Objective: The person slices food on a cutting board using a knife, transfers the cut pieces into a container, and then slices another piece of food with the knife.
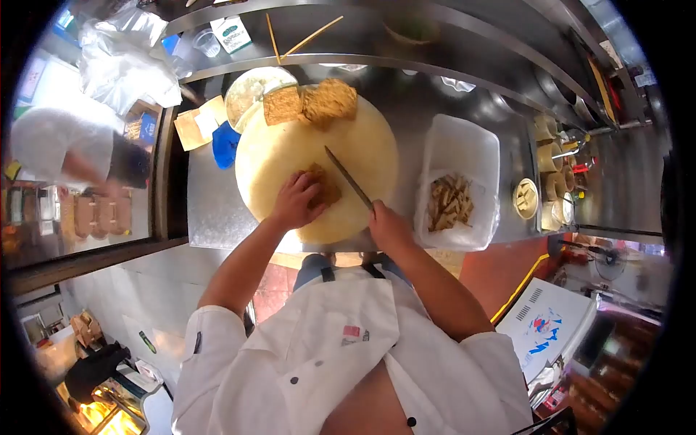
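A round, pale yellow chopping board (272,156) lies on the metal counter. My left hand (296,201) rests on a brown, browned-looking block of food (325,190) near the board's middle, fingers bent over its left part. In my right hand (390,226) is the handle of a knife (349,177), held at the board's right edge. Its blade slants up and left, just right of the food, with the tip near the board's centre. Larger brown blocks (330,101) sit along the board's far edge.
Right of the board stands a translucent bin (464,145) holding brown strips (451,203). A blue item (225,145) and a round pale container (243,90) are at the left. Chopsticks (312,38) lie on the shelf above. Another person's blurred arm (83,167) shows far left.
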Motion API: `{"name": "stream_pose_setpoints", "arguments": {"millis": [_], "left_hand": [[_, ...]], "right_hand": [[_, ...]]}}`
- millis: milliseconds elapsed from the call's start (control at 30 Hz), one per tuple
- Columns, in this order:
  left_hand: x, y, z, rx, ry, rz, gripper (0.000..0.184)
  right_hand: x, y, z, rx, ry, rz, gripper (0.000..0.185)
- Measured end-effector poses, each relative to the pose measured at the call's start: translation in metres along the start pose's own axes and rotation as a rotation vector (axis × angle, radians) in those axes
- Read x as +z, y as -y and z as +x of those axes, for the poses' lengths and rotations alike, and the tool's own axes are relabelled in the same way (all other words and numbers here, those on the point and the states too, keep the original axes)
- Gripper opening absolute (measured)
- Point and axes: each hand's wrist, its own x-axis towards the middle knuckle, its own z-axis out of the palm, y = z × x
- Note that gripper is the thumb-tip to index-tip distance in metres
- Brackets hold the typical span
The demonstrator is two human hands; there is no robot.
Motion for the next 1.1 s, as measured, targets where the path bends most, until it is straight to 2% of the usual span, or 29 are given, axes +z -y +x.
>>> {"name": "stream_pose_setpoints", "arguments": {"millis": [33, 233, 600, 767, 833, 1100], "left_hand": [[-0.002, -0.001, 0.003, 0.065, 0.031, -0.011, 0.044], [-0.007, 0.001, 0.011, 0.109, 0.047, 0.011, 0.035], [-0.01, 0.007, 0.017, 0.149, 0.082, 0.03, 0.039], [-0.006, 0.01, 0.019, 0.154, 0.089, -0.003, 0.042], [-0.01, 0.008, 0.02, 0.131, 0.104, 0.025, 0.033], [0.0, 0.015, 0.018, 0.123, 0.147, 0.033, 0.039]], "right_hand": [[-0.001, -0.001, 0.001, -0.026, 0.004, -0.013, 0.023], [-0.017, 0.031, 0.002, -0.097, 0.088, -0.099, 0.022], [-0.01, 0.048, -0.009, -0.163, 0.001, -0.103, 0.02], [-0.023, 0.06, -0.018, -0.138, 0.134, -0.164, 0.02], [-0.027, 0.061, -0.02, -0.136, 0.143, -0.145, 0.02], [0.008, 0.048, 0.005, -0.148, 0.103, -0.083, 0.017]]}}
